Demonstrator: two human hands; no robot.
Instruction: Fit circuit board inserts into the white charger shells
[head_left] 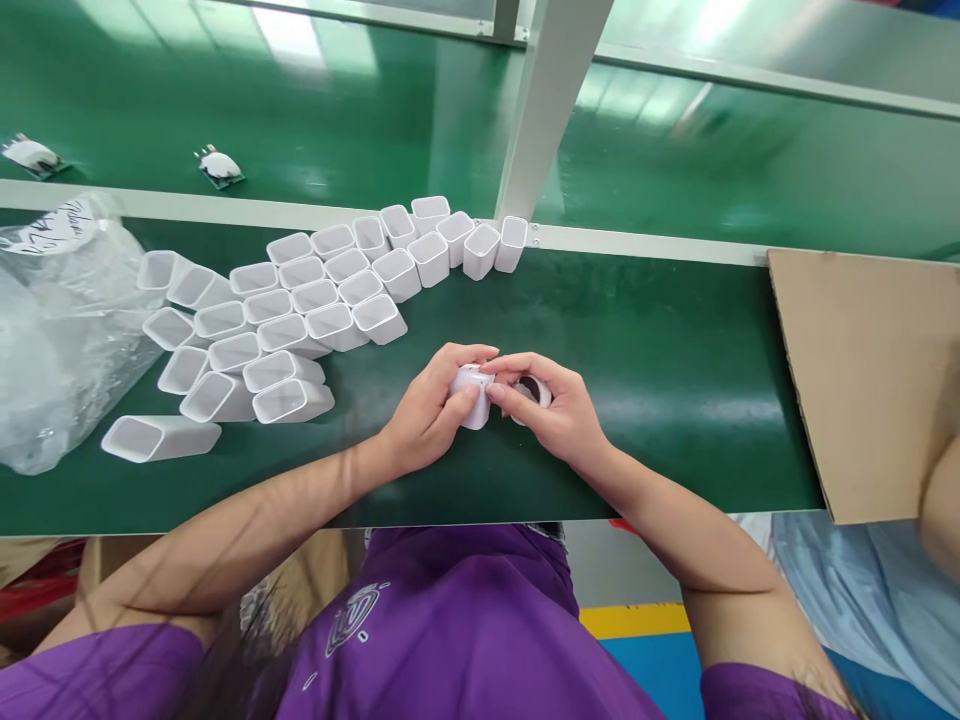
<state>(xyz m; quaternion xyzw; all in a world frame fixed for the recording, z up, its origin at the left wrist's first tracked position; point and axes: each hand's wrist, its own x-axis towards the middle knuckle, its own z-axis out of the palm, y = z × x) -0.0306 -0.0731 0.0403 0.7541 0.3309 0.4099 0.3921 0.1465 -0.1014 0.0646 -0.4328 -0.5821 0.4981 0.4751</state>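
Item: my left hand (427,415) grips shell (472,395); right hand (559,415) pinches tape roll (534,392). Risk: shell slipping, toppling rows (300,310).

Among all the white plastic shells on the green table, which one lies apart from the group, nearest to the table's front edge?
The lone white shell at the lower left, beside the plastic bag; it lies on its side, separate from the packed cluster.

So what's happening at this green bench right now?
A person in a purple shirt holds one small white plastic shell in the left hand, while the right hand touches it and grips a small roll. A cluster of empty shells lies to the left, beside a plastic bag.
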